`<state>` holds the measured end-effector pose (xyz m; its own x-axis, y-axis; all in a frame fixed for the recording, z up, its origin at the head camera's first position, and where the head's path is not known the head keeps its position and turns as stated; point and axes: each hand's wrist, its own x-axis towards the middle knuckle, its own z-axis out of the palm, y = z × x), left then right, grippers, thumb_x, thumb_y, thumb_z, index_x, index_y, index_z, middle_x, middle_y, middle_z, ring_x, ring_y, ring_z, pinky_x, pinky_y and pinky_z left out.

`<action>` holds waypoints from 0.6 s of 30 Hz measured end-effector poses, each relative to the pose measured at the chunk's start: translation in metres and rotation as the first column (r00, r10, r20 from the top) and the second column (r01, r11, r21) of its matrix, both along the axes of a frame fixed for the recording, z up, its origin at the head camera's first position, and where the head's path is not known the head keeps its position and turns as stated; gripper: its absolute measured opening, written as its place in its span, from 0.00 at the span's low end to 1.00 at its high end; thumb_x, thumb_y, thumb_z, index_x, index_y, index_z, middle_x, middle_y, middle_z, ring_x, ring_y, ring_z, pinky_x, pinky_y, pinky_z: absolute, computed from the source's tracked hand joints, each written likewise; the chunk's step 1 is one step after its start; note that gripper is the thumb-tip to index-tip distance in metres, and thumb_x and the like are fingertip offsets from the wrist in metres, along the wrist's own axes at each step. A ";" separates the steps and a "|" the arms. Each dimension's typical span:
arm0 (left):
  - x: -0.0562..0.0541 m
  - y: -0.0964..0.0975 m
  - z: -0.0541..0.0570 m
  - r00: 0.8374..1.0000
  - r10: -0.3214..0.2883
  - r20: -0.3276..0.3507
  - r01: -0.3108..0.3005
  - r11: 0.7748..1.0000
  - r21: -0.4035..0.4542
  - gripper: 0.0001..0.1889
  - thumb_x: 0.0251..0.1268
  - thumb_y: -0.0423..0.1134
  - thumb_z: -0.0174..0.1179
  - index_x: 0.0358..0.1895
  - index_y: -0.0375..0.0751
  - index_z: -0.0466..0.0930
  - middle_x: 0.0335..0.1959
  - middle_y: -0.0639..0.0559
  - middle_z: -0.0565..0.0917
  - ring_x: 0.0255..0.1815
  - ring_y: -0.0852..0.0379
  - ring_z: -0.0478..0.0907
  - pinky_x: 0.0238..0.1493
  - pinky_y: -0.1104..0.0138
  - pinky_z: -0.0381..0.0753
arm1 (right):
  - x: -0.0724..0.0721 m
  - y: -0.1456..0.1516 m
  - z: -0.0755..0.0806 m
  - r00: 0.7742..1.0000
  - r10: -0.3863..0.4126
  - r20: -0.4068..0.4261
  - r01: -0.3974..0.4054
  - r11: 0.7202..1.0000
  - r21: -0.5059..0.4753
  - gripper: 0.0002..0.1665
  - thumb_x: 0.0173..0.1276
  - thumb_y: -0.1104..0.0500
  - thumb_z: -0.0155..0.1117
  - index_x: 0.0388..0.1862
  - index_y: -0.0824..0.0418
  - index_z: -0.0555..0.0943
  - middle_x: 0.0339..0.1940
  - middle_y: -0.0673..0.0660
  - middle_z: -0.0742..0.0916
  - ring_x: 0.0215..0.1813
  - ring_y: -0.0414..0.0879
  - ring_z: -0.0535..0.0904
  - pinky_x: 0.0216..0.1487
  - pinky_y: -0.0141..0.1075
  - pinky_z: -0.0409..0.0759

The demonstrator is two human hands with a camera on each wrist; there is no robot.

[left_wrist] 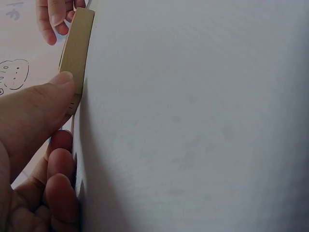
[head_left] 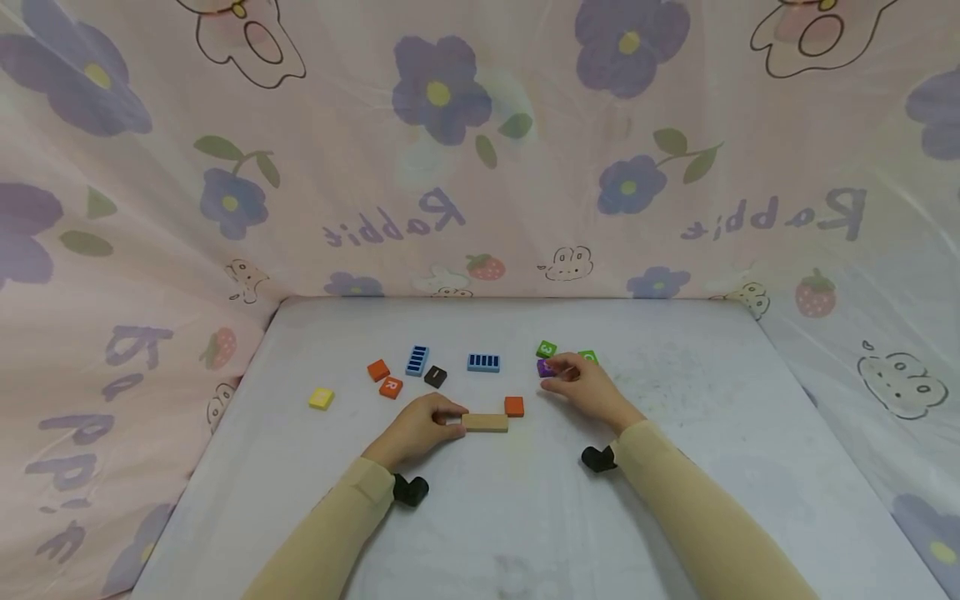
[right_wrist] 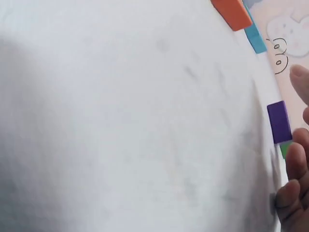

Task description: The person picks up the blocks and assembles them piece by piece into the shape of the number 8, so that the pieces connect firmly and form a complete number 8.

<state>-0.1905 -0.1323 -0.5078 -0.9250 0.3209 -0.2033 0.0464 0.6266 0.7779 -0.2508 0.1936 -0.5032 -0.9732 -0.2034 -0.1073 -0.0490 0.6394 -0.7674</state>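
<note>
My left hand pinches the left end of a plain wooden block between thumb and fingers. In the left wrist view the thumb presses on the near end of this wooden block. Just beyond the block's right end lies an orange tile. My right hand is at a purple tile, thumb and fingers spread apart. In the right wrist view the purple tile shows beside the fingertips, partly between thumb and fingers. Behind it sit two green tiles, one marked 3.
Two blue striped blocks, one upright in view and one sideways, lie at the middle back. Left of them are a black tile, two orange tiles, one marked R, and a yellow tile. Patterned cloth walls surround the white table.
</note>
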 end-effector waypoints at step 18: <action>0.001 0.001 0.000 1.000 0.015 0.007 -0.016 1.000 0.006 0.14 0.59 0.47 0.68 0.50 0.59 0.85 0.37 0.55 0.76 0.40 0.54 0.71 0.38 0.62 0.72 | -0.010 0.007 -0.014 0.999 -0.022 -0.028 0.021 1.000 -0.018 0.35 0.61 0.47 0.72 0.65 0.53 0.72 0.46 0.54 0.78 0.42 0.49 0.70 0.43 0.42 0.68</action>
